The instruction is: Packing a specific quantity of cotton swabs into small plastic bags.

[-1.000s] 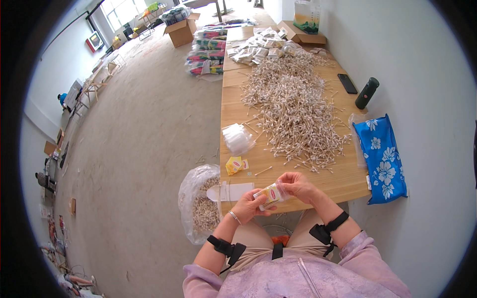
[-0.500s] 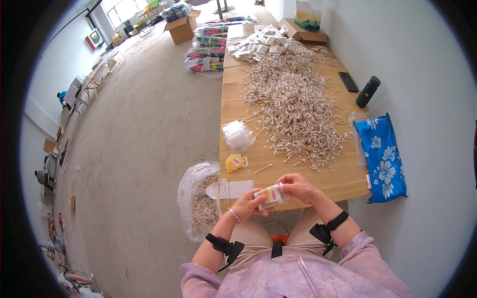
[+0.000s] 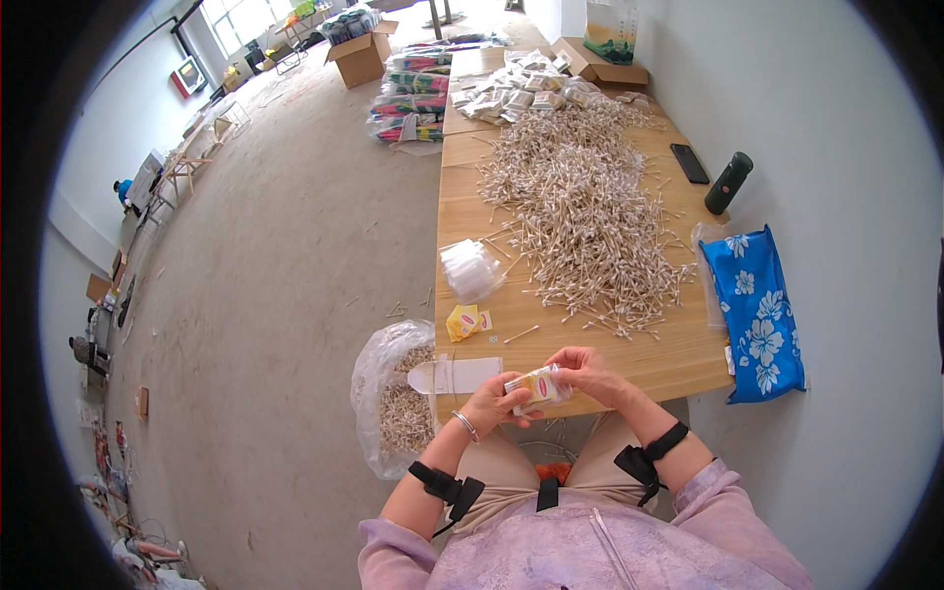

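Observation:
Between my hands, just over the table's near edge, is a small clear packet of cotton swabs (image 3: 542, 387) with a yellow and white label. My left hand (image 3: 495, 398) grips its left end, thumb on top. My right hand (image 3: 587, 376) pinches the clear plastic at its right end. Ahead of the hands a large heap of loose cotton swabs (image 3: 580, 206) covers much of the table. A stack of clear plastic bags (image 3: 471, 270) lies at the table's left side, and yellow label cards (image 3: 464, 323) lie just nearer.
Left of the table, a clear sack of swabs (image 3: 405, 418) hangs beside a white card strip (image 3: 472, 375). Filled packets (image 3: 521, 87) are piled at the far end. A phone (image 3: 689, 162), dark bottle (image 3: 729, 182) and blue flowered pack (image 3: 755, 315) line the right edge by the wall.
Both hands stay in nearly the same place with the packet. The packet has tilted slightly and my right fingers have shifted a little on its end.

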Motion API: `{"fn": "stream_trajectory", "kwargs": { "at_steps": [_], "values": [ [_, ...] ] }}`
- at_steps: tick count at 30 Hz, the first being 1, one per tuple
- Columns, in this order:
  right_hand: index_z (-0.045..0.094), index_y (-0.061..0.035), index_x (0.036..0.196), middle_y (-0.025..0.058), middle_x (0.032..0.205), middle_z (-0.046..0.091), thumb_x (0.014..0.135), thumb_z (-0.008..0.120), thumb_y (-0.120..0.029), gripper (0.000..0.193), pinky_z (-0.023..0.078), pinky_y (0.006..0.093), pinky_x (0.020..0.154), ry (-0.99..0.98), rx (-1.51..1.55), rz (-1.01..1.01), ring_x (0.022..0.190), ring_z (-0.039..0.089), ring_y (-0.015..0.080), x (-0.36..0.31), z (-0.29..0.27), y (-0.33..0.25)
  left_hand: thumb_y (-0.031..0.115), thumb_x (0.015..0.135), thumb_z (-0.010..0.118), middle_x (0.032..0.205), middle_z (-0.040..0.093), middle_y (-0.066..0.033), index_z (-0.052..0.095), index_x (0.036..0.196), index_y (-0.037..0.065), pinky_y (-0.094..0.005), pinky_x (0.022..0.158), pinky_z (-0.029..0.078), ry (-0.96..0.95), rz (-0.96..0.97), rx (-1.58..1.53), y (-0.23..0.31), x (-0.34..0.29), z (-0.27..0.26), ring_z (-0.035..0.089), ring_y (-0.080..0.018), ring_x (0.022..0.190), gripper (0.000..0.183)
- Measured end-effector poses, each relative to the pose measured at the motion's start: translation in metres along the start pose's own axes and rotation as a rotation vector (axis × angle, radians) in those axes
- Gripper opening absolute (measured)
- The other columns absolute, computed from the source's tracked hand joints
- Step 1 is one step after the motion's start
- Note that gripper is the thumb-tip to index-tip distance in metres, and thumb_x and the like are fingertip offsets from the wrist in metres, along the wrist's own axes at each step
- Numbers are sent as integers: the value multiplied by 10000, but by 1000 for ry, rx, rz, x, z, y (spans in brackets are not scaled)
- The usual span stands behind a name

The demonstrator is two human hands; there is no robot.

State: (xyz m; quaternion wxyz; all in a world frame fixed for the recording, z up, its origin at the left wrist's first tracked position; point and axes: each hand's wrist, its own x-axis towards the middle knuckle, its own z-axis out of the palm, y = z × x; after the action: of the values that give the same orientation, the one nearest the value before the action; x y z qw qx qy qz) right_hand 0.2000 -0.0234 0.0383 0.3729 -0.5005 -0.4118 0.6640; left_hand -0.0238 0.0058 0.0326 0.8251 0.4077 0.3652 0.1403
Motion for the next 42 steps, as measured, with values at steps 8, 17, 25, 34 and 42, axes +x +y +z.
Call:
{"fn": "stream_trajectory", "kwargs": {
  "at_steps": [8, 17, 25, 34, 42],
  "values": [
    [615, 9, 1072, 55, 946, 670, 876, 636, -143, 249, 519, 242, 715, 78, 61, 3, 816, 628, 98, 5, -2, 7, 231, 951, 554, 1092, 620, -125, 461, 1229, 20, -294, 657, 599, 84, 26, -34, -3, 2, 2, 674, -260, 924, 362],
    [658, -20, 1075, 31, 921, 670, 860, 689, -211, 290, 525, 226, 646, 114, 19, -39, 767, 610, 66, 5, 9, 10, 153, 888, 654, 1090, 614, -82, 498, 1208, 41, -306, 770, 568, 161, 225, -184, -22, 19, 1, 644, -182, 948, 373],
    [680, -2, 1040, 27, 873, 680, 823, 721, -147, 264, 473, 197, 619, 67, -194, -172, 745, 582, 51, 7, 7, -6, 56, 761, 756, 883, 646, 0, 616, 1014, 24, -223, 723, 488, 309, 423, 446, -31, 28, -4, 589, -64, 812, 290],
    [661, -4, 1056, 80, 934, 695, 744, 746, -77, 332, 516, 249, 703, 69, -281, -321, 791, 640, 107, 20, 14, 35, 92, 738, 763, 800, 663, -84, 651, 918, 45, -283, 671, 489, 566, 569, 431, -78, 58, -15, 619, -160, 736, 217],
    [661, -3, 1036, 51, 927, 689, 796, 673, -14, 240, 523, 237, 737, 110, -329, -206, 834, 638, 91, 22, 11, 44, 70, 760, 732, 910, 684, -102, 650, 995, 40, -304, 783, 512, 712, 714, 446, -52, 49, 10, 654, -191, 873, 251]
  ]
}}
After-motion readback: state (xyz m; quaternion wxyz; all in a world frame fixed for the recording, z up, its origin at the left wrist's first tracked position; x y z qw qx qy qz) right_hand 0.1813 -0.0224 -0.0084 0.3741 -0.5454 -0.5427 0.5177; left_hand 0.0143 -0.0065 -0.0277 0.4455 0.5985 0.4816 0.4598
